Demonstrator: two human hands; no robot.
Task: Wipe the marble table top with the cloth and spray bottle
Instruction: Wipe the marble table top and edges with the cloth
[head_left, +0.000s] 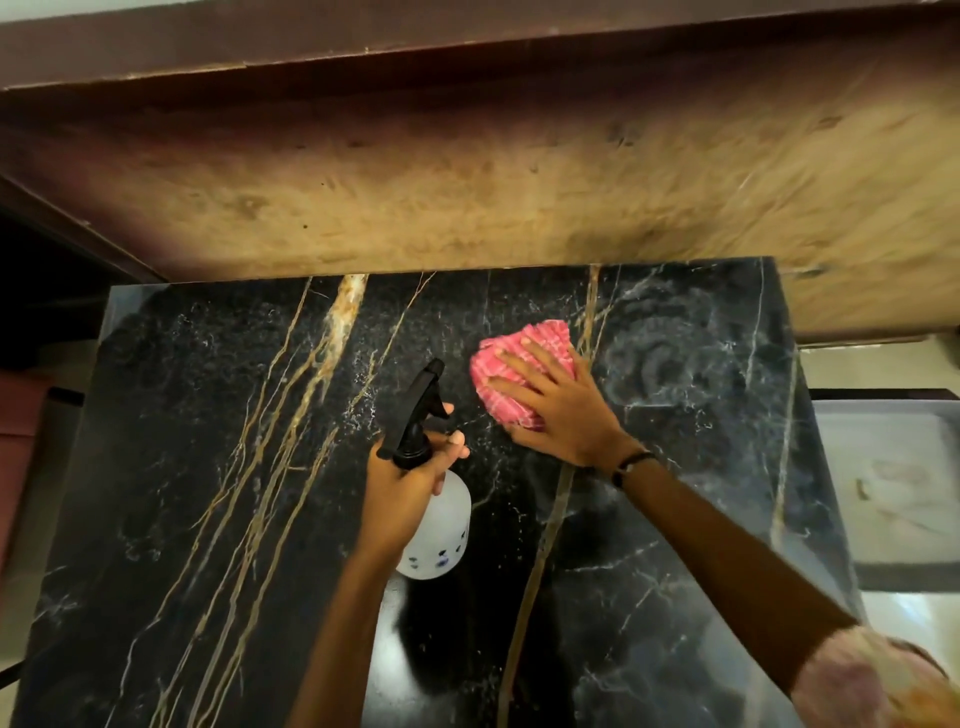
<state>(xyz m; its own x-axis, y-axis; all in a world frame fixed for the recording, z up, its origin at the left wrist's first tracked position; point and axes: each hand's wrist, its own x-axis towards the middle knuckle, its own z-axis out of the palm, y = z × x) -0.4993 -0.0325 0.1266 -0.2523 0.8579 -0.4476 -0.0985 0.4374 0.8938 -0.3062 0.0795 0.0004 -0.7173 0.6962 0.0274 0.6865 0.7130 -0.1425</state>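
A black marble table top (218, 467) with gold and white veins fills the lower view. My left hand (405, 483) grips the neck of a white spray bottle (441, 530) with a black trigger head, nozzle pointing away over the middle of the table. My right hand (561, 410) presses flat, fingers spread, on a bunched pink cloth (506, 358) lying on the marble to the right of the bottle. Fine droplets speckle the stone between bottle and cloth. Curved wet smears show on the marble right of the cloth.
A worn wooden panel (467, 182) runs along the table's far edge. A pale tray-like surface (893, 478) sits beyond the right edge. Dark space lies past the left edge.
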